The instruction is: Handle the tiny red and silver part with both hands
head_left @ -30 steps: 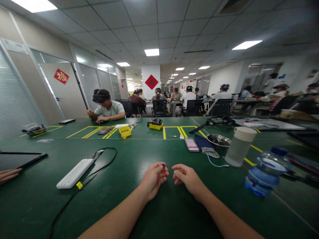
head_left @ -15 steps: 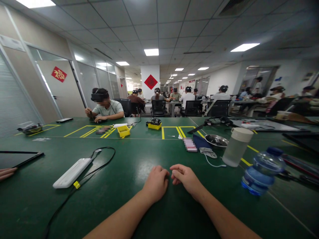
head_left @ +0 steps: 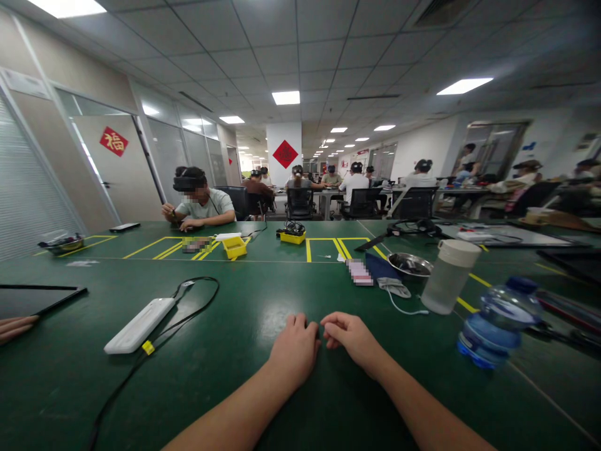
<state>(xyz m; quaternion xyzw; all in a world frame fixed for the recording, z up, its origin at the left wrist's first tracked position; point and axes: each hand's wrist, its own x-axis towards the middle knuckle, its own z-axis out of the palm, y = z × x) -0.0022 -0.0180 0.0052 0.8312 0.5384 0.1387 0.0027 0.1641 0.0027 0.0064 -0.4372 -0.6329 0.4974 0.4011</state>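
Both my hands rest on the green table (head_left: 263, 388), close together near its front middle. My left hand (head_left: 295, 347) lies knuckles up with its fingers curled under, so whatever may be inside is hidden. My right hand (head_left: 350, 335) is curled too, thumb and forefinger pinched together, and its fingertips touch the left hand. I cannot see anything between those fingers.
A white power bank (head_left: 139, 326) with a black cable lies to the left. A dark tablet (head_left: 37, 299) and another person's fingers (head_left: 16, 327) are at the left edge. On the right stand a frosted cup (head_left: 449, 275), a water bottle (head_left: 500, 322) and a metal bowl (head_left: 412, 264). People sit across.
A second ago my left hand held a small red thing up in its fingertips. That hand has turned knuckles up and lowered onto the table, and the red thing no longer shows.
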